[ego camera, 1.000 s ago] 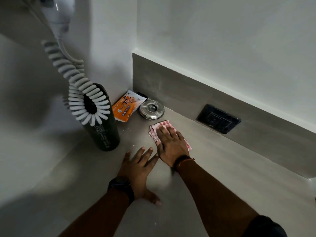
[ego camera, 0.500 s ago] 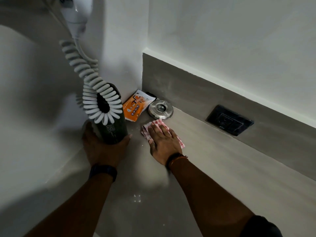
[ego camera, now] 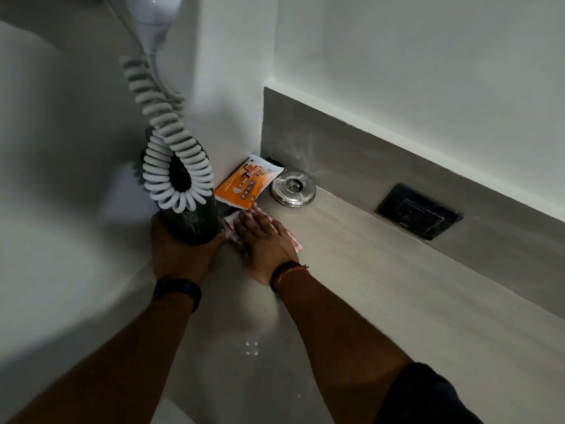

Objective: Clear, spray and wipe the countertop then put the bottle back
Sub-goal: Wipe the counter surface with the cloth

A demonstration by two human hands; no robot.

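Note:
A dark green bottle (ego camera: pixel 195 218) stands on the grey countertop (ego camera: pixel 351 270) near the back left corner. My left hand (ego camera: pixel 179 254) wraps around its base. My right hand (ego camera: pixel 264 244) lies flat on a pink and white cloth (ego camera: pixel 295 243), pressing it to the counter right beside the bottle. Most of the cloth is hidden under the palm; its edges show at the fingertips and at the right.
A white coiled cord (ego camera: pixel 171 166) hangs from a wall-mounted dryer (ego camera: pixel 153 16) in front of the bottle. An orange wipes packet (ego camera: pixel 244 186) and a round steel lid (ego camera: pixel 293 188) sit in the corner. A black wall socket (ego camera: pixel 419 211) is set in the backsplash.
My left hand left the counter and took hold of the bottle's base. My right hand slid the cloth left, up against the bottle and toward the orange packet.

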